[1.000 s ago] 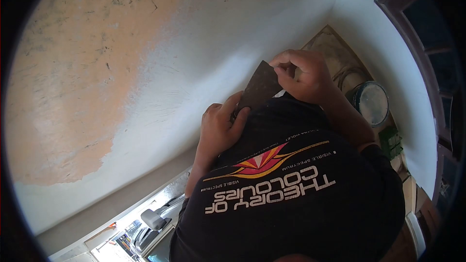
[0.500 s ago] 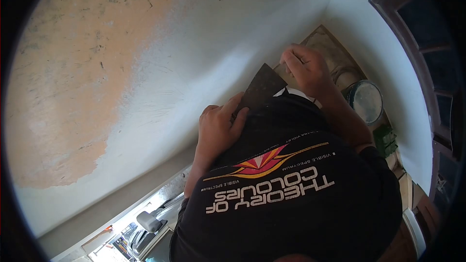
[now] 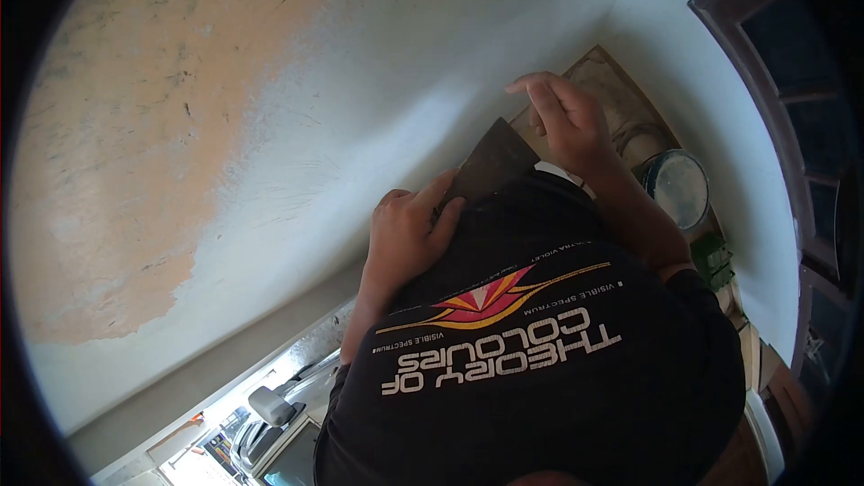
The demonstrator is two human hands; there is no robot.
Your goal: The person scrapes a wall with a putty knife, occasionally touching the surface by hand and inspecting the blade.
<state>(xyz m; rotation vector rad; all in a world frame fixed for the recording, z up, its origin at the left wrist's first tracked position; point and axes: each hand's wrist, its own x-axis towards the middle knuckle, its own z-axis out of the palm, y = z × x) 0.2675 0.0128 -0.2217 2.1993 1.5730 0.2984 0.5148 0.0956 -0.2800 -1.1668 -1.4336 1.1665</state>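
Note:
My left hand (image 3: 409,232) is closed around the narrow end of a putty knife with a wide, dark blade (image 3: 497,162). The blade flares away from the fingers and points up and to the right, in front of my black shirt. Just beyond its broad edge, my right hand (image 3: 571,121) is raised and apart from the blade. One finger stretches out to the left while the others are partly bent, and nothing shows between them.
A wall (image 3: 342,135) with whitish coating and bare peach patches rises on the left. Low on the right stand a round bucket (image 3: 679,191) and a green object (image 3: 714,261), near a dark-framed door (image 3: 801,81). A vehicle (image 3: 279,436) shows through an opening at lower left.
My right hand has lifted slightly and a finger has uncurled to the left. The putty knife in my left hand has shifted a little to the right.

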